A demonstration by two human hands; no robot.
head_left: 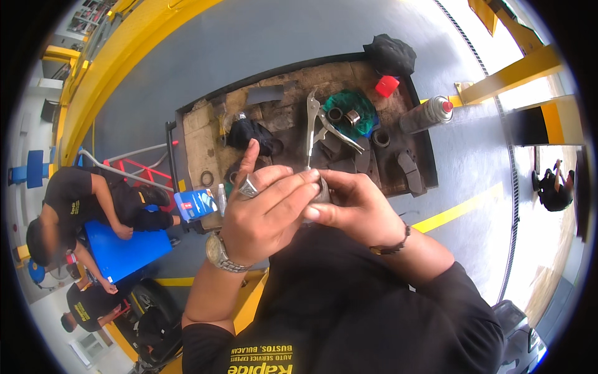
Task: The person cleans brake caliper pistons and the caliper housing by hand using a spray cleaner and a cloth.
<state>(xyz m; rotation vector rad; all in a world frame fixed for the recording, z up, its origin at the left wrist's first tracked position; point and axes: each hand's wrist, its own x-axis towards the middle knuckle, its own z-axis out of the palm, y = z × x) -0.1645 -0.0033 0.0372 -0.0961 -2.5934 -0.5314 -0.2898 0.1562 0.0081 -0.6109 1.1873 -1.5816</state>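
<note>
My left hand [265, 215], with a ring and a wristwatch, has its fingers closed in a pinch and one finger lifted. It meets my right hand [361, 202], whose thumb and fingers grip a small dark grey round metal part [323, 191]. Fingers cover most of that part, so its full shape is hidden. Just beyond my fingertips lie locking pliers [313, 115] on a brown, stained tray [274, 84]. Beside the pliers a green cloth or bag [350, 103] bears metal rings [352, 118].
The tray also carries brake pads [409, 172], a black cloth [249, 136] and a red cap-like piece [387, 86]. A spray can [427, 115] stands at its right edge, a blue box [195, 204] at its near left. Co-workers [75, 202] are at the left; yellow posts [507, 76] frame the bay.
</note>
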